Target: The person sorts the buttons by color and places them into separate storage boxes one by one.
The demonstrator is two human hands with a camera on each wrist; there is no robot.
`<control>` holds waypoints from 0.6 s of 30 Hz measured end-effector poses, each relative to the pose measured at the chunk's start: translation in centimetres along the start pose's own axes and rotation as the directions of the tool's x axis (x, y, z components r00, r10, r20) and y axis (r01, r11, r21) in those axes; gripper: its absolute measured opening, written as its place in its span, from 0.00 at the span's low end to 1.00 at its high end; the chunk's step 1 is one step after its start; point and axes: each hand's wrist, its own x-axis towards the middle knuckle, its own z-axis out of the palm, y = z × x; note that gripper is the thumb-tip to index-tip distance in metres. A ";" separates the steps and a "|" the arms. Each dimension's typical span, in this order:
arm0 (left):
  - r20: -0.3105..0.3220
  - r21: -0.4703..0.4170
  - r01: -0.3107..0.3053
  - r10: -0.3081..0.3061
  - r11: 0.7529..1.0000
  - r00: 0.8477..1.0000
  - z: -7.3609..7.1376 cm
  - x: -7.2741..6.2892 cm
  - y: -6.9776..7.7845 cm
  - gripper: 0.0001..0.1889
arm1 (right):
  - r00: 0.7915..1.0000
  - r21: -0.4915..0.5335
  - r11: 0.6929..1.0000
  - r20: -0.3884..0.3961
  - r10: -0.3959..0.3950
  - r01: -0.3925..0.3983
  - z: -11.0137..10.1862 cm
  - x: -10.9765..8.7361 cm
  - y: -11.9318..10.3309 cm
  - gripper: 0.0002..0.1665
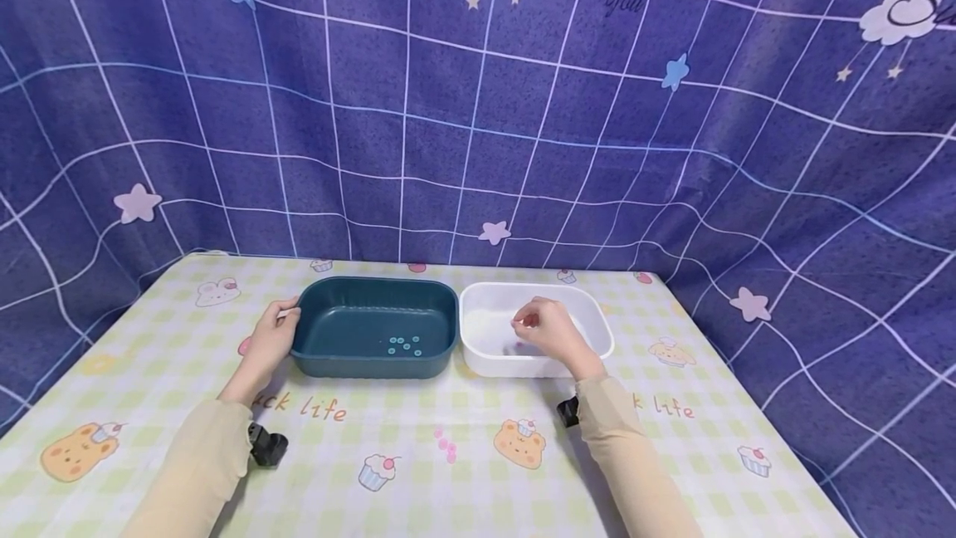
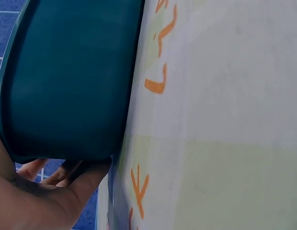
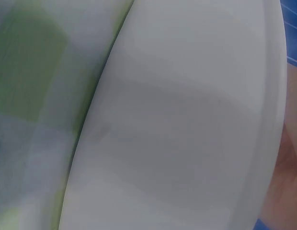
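My left hand (image 1: pixel 275 337) grips the left end of a dark teal bin (image 1: pixel 373 365). The left wrist view shows my fingers (image 2: pixel 88 184) against the outside of the bin's end wall. Several small light-blue discs, like buttons (image 1: pixel 407 346), lie on its floor, right of the middle. My right hand (image 1: pixel 548 329) is over a white bin (image 1: pixel 485 364), its thumb and fingertips drawn together. Whether they hold something small is too fine to tell. Below them a small pink piece (image 1: pixel 519 344) shows in the bin. The right wrist view shows mostly the white bin's outer wall (image 3: pixel 177 134).
Both bins stand side by side on a checked tablecloth (image 1: pixel 299 471) printed with cartoon figures. Several small pink discs (image 1: pixel 446 445) lie on the cloth in front of them. A blue curtain (image 1: pixel 418 148) with white lines hangs behind the table.
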 end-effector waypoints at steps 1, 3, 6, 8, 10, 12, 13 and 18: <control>0.001 -0.001 0.000 0.000 1.000 1.000 0.0 0.0 0.0 0.28 | 1.000 -0.006 1.000 -0.003 0.004 -0.004 0.0 0.0 0.1 0.04; 0.002 -0.003 0.000 0.000 1.000 1.000 0.0 0.0 0.0 0.28 | 1.000 -0.013 1.000 -0.006 0.017 -0.017 -0.1 -0.1 0.3 0.04; 0.001 -0.004 -0.003 0.003 1.000 1.000 0.0 0.0 0.0 0.28 | 0.999 -0.016 0.999 -0.008 0.040 -0.040 -0.2 -0.2 0.7 0.04; 0.001 -0.006 -0.005 0.005 1.000 1.000 0.0 0.0 0.0 0.28 | 0.998 -0.007 0.998 -0.005 0.058 -0.058 -0.3 -0.2 1.0 0.04; 0.000 -0.005 -0.009 0.009 1.000 1.000 0.0 0.0 0.0 0.28 | 0.997 0.004 0.997 0.002 0.071 -0.071 -0.4 -0.3 1.1 0.05; 0.000 -0.010 -0.010 0.010 1.000 1.000 0.0 0.0 0.0 0.28 | 0.996 0.008 0.996 0.014 0.086 -0.086 -0.5 -0.4 1.3 0.05; 0.000 -0.012 -0.011 0.011 1.000 1.000 0.0 0.0 0.1 0.28 | 0.996 0.010 0.996 0.020 0.091 -0.091 -0.5 -0.4 1.3 0.05; 0.000 -0.026 -0.012 0.012 1.000 1.000 0.0 -0.1 0.1 0.28 | 0.995 -0.008 0.995 0.031 0.096 -0.096 -0.7 -0.5 1.7 0.06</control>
